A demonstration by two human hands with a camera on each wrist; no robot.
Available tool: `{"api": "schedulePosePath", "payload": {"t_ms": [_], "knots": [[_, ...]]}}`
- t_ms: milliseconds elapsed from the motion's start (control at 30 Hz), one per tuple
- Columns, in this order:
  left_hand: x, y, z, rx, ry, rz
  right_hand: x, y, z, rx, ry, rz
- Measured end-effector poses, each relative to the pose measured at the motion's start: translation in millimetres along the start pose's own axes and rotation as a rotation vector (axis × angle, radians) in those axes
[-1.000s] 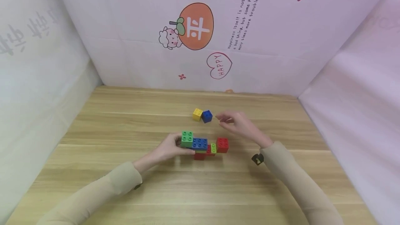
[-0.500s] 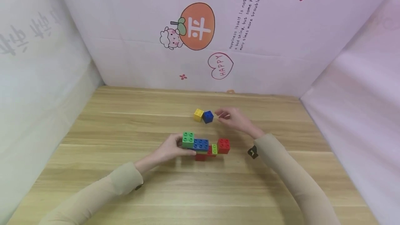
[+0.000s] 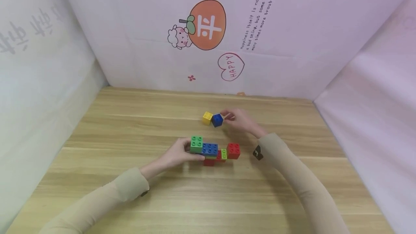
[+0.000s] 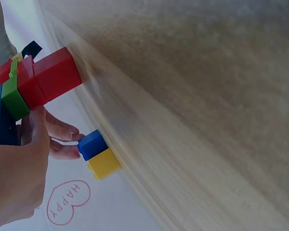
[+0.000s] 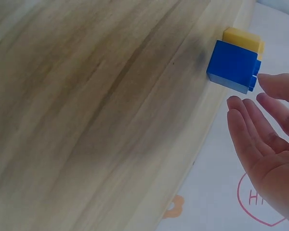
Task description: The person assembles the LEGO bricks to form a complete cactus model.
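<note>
My left hand grips the left end of a toy building-brick assembly, thumb along its near side. The assembly has a green brick on top at the left, a longer blue brick beside it, a small lime brick and a red brick at the right end. More red bricks show underneath. My right hand reaches in from the right, fingers apart, its tips right at a loose blue brick. A yellow brick stands against that blue brick's left side.
The wooden table ends at a white printed cloth wall behind the loose bricks. White cloth also rises at the left and right sides. A dark wrist device shows by the right sleeve.
My right hand has moved left and slightly away from me, closing on the loose blue brick. The left hand still grips the assembly in about the same place.
</note>
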State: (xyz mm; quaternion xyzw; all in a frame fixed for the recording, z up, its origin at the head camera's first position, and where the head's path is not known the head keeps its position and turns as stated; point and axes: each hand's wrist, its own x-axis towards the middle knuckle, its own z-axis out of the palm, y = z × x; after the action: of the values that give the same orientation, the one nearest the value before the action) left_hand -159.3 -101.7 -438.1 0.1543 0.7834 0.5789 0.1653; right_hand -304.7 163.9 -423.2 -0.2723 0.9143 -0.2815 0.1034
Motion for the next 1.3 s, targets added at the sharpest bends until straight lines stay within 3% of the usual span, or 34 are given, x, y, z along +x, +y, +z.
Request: {"api": "schedulePosePath", "payload": {"t_ms": [567, 1300], "knots": [[1.0, 1.8, 0.2, -0.015, 0.004, 0.007, 11.1, 0, 5, 0.003, -0.006, -0.014], [-2.3, 0.0, -0.9, -0.056, -0.015, 0.008, -6.7, -2, 8, 0.005, 0.026, 0.019]]}}
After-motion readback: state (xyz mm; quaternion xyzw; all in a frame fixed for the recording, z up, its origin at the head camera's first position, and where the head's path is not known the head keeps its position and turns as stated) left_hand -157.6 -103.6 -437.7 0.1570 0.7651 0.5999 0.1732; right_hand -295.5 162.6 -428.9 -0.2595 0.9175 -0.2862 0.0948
